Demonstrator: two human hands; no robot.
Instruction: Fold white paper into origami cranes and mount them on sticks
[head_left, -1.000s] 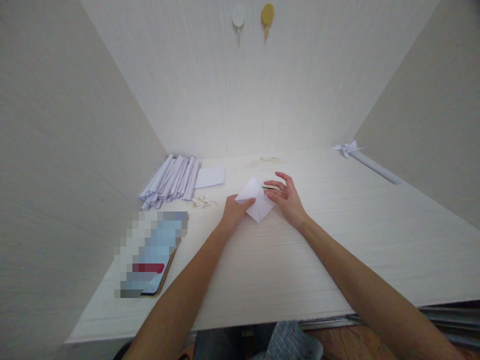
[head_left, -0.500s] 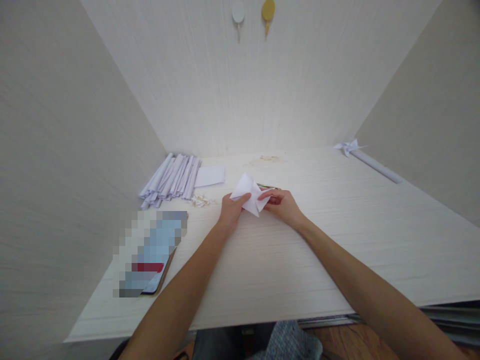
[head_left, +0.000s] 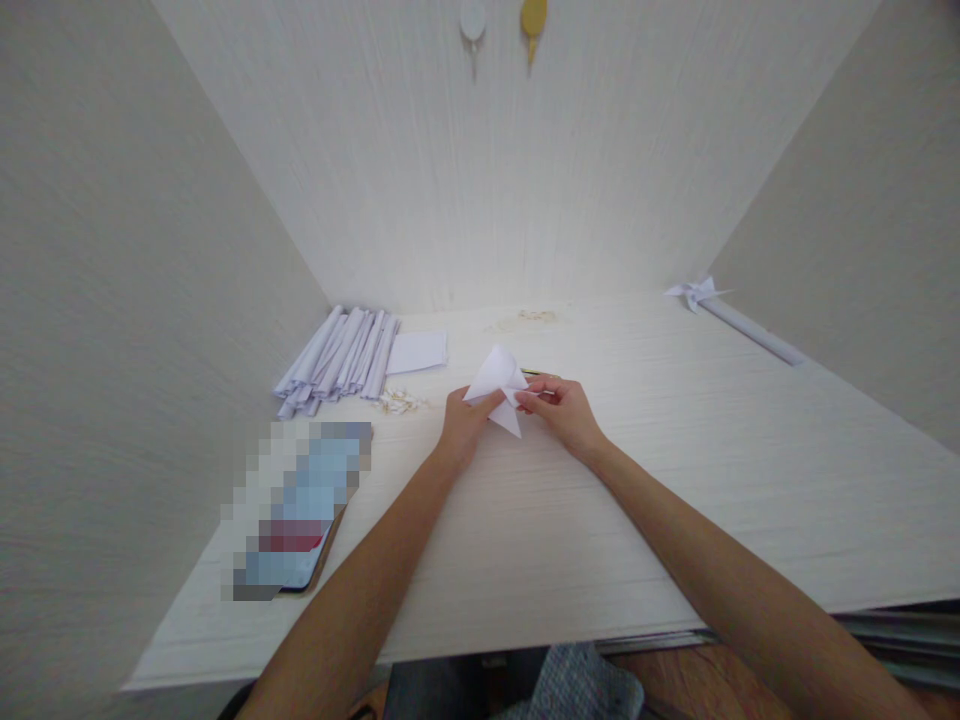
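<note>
A white sheet of paper, cut and partly curled toward its middle, is held between my two hands above the table. My left hand grips its left side, with the thumb pressed on the paper near the centre. My right hand pinches a corner of the paper on the right, close to the left thumb. One paper point hangs down between the hands. Just behind my right fingers lies a thin dark object, mostly hidden.
Rolled paper tubes are piled at the left, beside flat white paper and small scattered pieces. A blurred phone lies nearer. A paper pinwheel on a tube rests by the right wall. Two hooks are on the back wall.
My right hand has brought a paper corner inward to the left, toward the centre. The paper's upper part now curls over more. My left hand stays on its side.
</note>
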